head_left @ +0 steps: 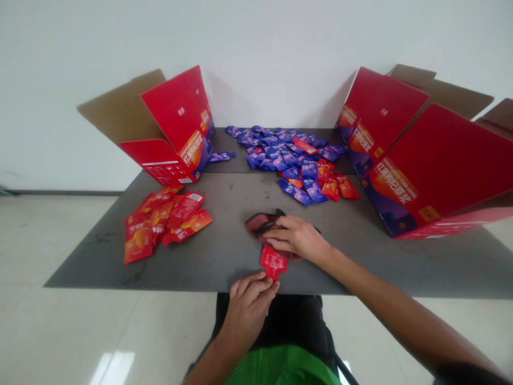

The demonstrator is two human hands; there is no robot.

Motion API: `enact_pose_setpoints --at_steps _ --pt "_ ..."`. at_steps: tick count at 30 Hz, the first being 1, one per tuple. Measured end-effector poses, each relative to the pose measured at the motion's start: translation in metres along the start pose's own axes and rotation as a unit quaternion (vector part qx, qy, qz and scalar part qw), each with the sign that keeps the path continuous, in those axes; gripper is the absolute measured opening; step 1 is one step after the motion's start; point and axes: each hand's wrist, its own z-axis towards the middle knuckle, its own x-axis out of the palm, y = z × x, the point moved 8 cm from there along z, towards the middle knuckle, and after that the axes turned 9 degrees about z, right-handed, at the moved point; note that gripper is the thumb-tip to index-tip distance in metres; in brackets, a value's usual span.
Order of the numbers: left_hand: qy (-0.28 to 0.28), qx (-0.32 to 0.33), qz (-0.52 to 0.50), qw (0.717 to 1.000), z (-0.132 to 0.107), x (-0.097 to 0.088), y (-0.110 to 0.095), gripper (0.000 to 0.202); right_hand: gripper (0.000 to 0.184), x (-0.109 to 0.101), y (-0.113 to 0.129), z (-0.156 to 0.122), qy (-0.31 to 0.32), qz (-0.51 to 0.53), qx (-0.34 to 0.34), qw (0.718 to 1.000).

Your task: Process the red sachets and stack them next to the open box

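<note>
- The left hand (253, 293), at the near edge of the grey table (228, 224), pinches the narrow neck of a red pouch (273, 263) between its fingers and thumb.
- That pouch lies near the middle of the near edge, its neck pointing toward the person and its far end partly covered.
- The right hand (298, 238) grips a dark reddish item (256, 222) with black parts, just over the far end of the pouch; the fingers hide much of it, so what it is cannot be told.
- On the left, a loose heap of red-and-orange pouches (160, 219) lies just nearer than a red carton (188, 133) with its flaps standing open.
- At the far middle, many blue-purple pouches (276, 155) spread in a pile, with a red one (304, 146) on top and several orange-red pouches (331, 188) at its near right side.
- On the right stand open red cartons (444, 160) with purple lower corners.
- A green garment (284, 369) shows below the table.
</note>
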Motion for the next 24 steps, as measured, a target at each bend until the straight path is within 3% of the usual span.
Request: enact_pose_setpoints --at_steps 2,4,7,10,12,15,20,22,24 --pt "-0.005 -0.004 -0.008 1.0 -0.001 0.0 0.001 0.026 0.028 -0.016 -0.025 0.014 -0.01 -0.039 0.023 0.999" --pt "-0.001 -0.01 -0.014 1.0 -0.001 0.001 0.002 0.026 0.028 -0.032 -0.031 0.021 -0.036 -0.062 0.038 0.997" --pt "0.008 -0.006 -0.017 1.0 -0.002 0.002 0.001 0.027 0.03 -0.039 0.006 0.01 -0.073 -0.045 0.015 0.996" --pt "0.012 -0.014 -0.013 1.0 -0.002 0.002 0.002 0.024 0.029 -0.016 0.059 -0.013 -0.036 -0.002 -0.06 0.998" --pt "0.016 -0.022 -0.013 1.0 -0.002 0.002 0.003 0.023 0.028 0.0 0.071 -0.022 -0.007 0.024 -0.073 0.997" --pt "0.016 -0.013 -0.015 1.0 -0.003 0.002 0.001 0.025 0.028 0.011 0.04 -0.016 0.004 0.038 -0.024 0.999" --pt "0.015 -0.009 -0.011 1.0 -0.003 0.003 0.001 0.029 0.028 -0.004 -0.036 0.021 0.004 -0.029 0.033 0.999" --pt "0.018 -0.01 -0.011 1.0 -0.003 0.003 0.002 0.029 0.027 -0.015 -0.047 0.03 0.005 -0.067 0.05 0.997" --pt "0.02 -0.011 -0.017 1.0 -0.002 0.003 0.002 0.029 0.029 -0.03 -0.039 0.031 -0.03 -0.087 0.056 0.994"
